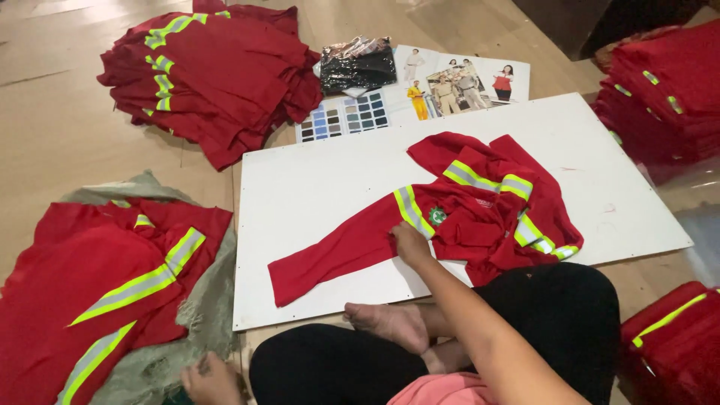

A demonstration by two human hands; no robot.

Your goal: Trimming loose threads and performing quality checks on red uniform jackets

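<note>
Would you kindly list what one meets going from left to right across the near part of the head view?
Red garment pile on grey cloth → left hand → bare foot → right hand on the red reflective-striped garment → folded red stack.

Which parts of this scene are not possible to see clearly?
- Head view: left hand fingers, cut by the bottom edge beside the grey-green cloth.
- Right hand fingertips, hidden against the red shirt.
- Round green badge: too small.
- Black packet: contents hidden by glare.
</note>
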